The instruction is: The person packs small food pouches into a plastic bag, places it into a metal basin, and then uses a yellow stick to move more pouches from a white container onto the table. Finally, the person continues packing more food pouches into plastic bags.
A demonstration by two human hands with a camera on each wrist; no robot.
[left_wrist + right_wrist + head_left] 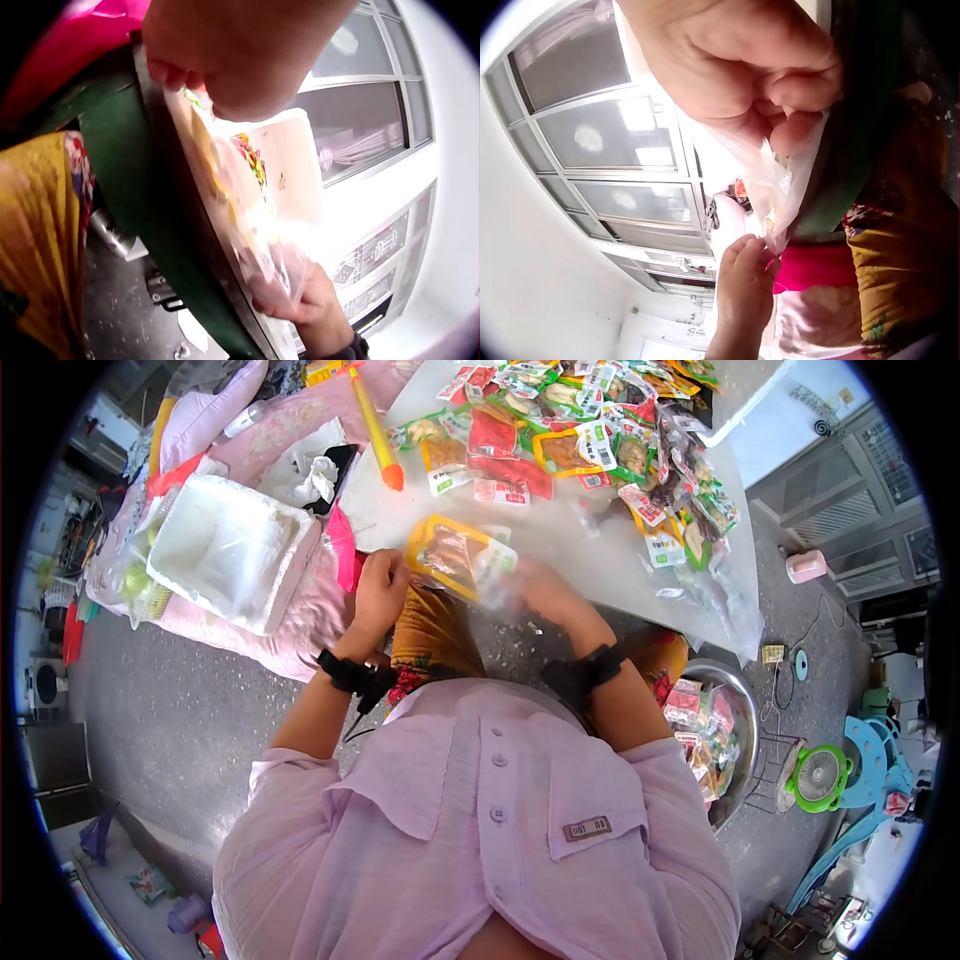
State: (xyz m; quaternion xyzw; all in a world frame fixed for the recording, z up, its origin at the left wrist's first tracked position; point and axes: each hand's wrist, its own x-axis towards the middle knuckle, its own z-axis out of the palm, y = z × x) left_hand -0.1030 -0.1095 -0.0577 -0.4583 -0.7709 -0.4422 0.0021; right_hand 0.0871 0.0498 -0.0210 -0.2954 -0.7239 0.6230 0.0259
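Left hand (247, 52) pinches clear bag (251, 232) top edge; right hand (311, 304) grips far end, beside green table edge (146, 217).

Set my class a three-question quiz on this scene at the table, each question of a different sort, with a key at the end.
1. True or false: the left hand and the right hand both grip the clear bag.
2. What lies in the metal bowl beside the person's right side? A: snack packets. B: oranges. C: folded towels.
3. Fill in the missing word: seen from the person, the white foam box lies to the ____ of the clear bag.

Key: 1 true; 2 A; 3 left.
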